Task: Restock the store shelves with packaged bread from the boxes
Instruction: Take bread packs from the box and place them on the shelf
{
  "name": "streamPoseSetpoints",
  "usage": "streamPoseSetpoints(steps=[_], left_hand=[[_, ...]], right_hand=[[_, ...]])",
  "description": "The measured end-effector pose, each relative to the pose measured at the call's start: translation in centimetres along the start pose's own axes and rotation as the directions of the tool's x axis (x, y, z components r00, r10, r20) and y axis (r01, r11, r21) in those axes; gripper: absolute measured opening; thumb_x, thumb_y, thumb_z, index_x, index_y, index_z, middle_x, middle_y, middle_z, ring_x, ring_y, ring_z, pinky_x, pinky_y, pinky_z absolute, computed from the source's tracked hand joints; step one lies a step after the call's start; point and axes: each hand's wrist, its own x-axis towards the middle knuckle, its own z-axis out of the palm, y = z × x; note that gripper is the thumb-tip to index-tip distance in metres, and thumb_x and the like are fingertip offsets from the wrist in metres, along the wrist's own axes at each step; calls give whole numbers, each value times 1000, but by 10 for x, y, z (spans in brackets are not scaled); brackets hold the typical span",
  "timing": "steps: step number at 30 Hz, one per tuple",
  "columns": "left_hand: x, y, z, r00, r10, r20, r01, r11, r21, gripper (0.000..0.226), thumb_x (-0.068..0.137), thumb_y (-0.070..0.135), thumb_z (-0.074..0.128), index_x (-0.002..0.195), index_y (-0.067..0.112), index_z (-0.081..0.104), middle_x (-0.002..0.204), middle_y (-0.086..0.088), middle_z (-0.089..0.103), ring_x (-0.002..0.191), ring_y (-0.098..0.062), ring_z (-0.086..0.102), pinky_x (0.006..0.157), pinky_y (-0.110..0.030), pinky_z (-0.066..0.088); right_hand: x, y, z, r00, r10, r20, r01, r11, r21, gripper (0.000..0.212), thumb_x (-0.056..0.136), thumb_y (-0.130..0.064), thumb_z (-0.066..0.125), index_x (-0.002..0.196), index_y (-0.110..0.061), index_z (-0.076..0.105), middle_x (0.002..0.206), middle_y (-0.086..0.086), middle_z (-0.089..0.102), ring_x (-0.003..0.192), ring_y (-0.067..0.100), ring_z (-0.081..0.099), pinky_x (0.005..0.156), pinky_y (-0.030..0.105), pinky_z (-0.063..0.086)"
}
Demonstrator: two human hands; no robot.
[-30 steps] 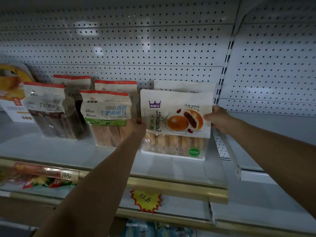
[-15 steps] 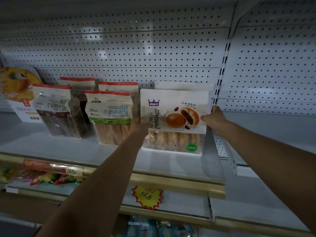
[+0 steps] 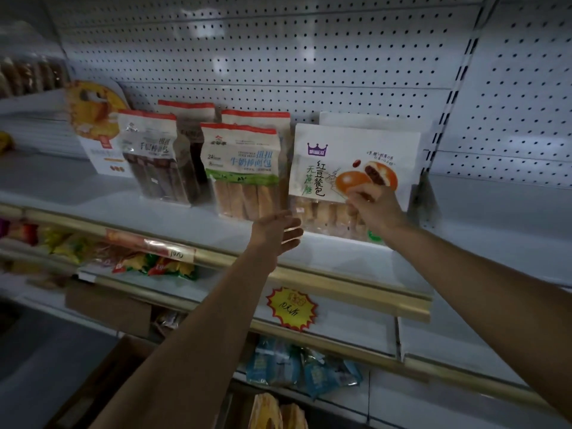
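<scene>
**Right hand on bun bag, left hand free**

Right hand [image 3: 376, 209] fingers curl against front of white red-bean bun bag [image 3: 353, 164], upright on white shelf [image 3: 173, 218], just beside green-band breadstick bag [image 3: 243, 171]. Left hand [image 3: 277, 232] spread, holding nothing, near shelf edge.

Lighting: dim, cool bluish cast. Brightest area: pegboard back panel [image 3: 278, 57] above the hands, lit from overhead. Shadows: deep below the left hand [image 3: 277, 232], where lower shelves fall dark. Blur: left hand's fingers smeared; goods far left of it soft. Distortion: wide-angle bowing of the shelf edge [image 3: 340, 289] and the uprights right of the right hand [image 3: 376, 207].
</scene>
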Motion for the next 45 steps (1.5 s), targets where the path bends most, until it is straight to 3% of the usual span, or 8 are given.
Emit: streamPoseSetpoints(steps=[3, 15, 23, 28, 31, 38, 42, 45], left_hand=[[-10, -13, -35, 999, -35, -32, 34, 999, -35, 16, 99, 7, 53, 112, 8, 62, 97, -10, 71, 86, -26, 69, 78, -36, 58], [-36, -111, -254, 899, -270, -346, 225, 960, -164, 15, 99, 8, 53, 111, 10, 62, 91, -9, 70, 78, -23, 66, 80, -37, 54], [-27, -193, -385, 777, -444, -446, 444, 889, -112, 12, 97, 8, 56, 104, 14, 64, 92, -8, 72, 78, -19, 69, 70, -33, 57], [-1, -248, -457, 720, -516, -463, 580, 815, -6, 9, 98, 14, 56, 101, 15, 65, 94, -7, 72, 86, -22, 69, 86, -42, 57], [16, -293, -499, 690, -552, -469, 644, 763, 50, 10, 99, 14, 54, 99, 14, 64, 90, -7, 71, 82, -22, 68, 84, -41, 56], [50, -416, -563, 619, -590, -518, 751, 638, 171, 16, 95, 14, 60, 106, 6, 68, 84, -9, 67, 67, -18, 62, 56, -29, 55], [62, -496, -585, 632, -517, -577, 742, 618, 259, 35, 99, 15, 54, 133, 8, 53, 130, -13, 55, 118, -27, 57, 85, -30, 55], [72, -537, -595, 665, -511, -544, 738, 564, 372, 38, 98, 15, 54, 135, 5, 51, 135, -15, 56, 125, -30, 54, 92, -33, 53]], right_hand=[[-14, 4, 33, 990, 26, 136, -27, 1000, 8, 14, 99, -14, 51, 93, -15, 64, 87, 12, 68, 67, 19, 64, 61, 30, 50], [-80, 80, 227, 816, 271, 510, -265, 960, -86, 19, 100, -15, 49, 104, -2, 63, 87, 14, 69, 66, 21, 63, 58, 28, 45], [-135, 155, 374, 682, 495, 539, -492, 855, -163, 16, 101, -16, 50, 102, -7, 63, 79, 12, 67, 55, 15, 60, 47, 19, 40], [-170, 215, 458, 607, 597, 524, -623, 767, -153, 15, 100, -16, 52, 93, -8, 63, 75, 11, 67, 59, 20, 61, 46, 21, 40], [-195, 263, 507, 530, 687, 497, -727, 670, -151, 15, 99, -12, 52, 92, -5, 64, 70, 11, 63, 57, 21, 56, 46, 21, 35], [-254, 373, 597, 440, 767, 468, -789, 578, -206, 21, 100, -15, 49, 106, -1, 63, 81, 14, 60, 61, 19, 52, 52, 23, 36], [-281, 429, 639, 423, 743, 519, -733, 617, -286, 30, 100, -9, 47, 130, -6, 53, 119, 12, 59, 73, 10, 52, 50, 11, 39], [-301, 470, 662, 416, 709, 569, -643, 672, -367, 44, 99, -10, 48, 142, -17, 43, 140, 11, 50, 103, 17, 55, 64, 11, 40]])
